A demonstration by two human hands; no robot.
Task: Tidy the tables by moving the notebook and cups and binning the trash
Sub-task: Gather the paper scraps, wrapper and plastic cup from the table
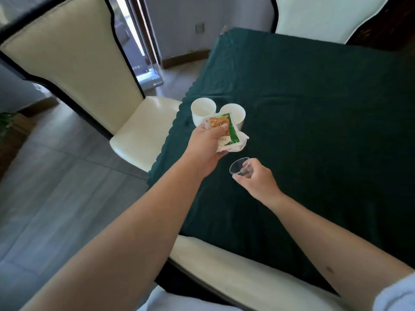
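Note:
Two white paper cups stand side by side near the left edge of the table with the dark green cloth (314, 122), one cup (202, 110) to the left and the other (235, 113) to the right. My left hand (207, 147) grips a green and white snack wrapper (226, 133) together with crumpled white paper, just in front of the cups. My right hand (256, 179) holds a small clear plastic cup (239, 168) above the cloth, nearer to me. No notebook is in view.
A cream padded chair (139, 133) with a tall dark-framed back stands at the table's left side. Another cream chair (314, 16) is at the far side, and a third cream seat (235, 270) sits right below my arms. Grey floor lies to the left.

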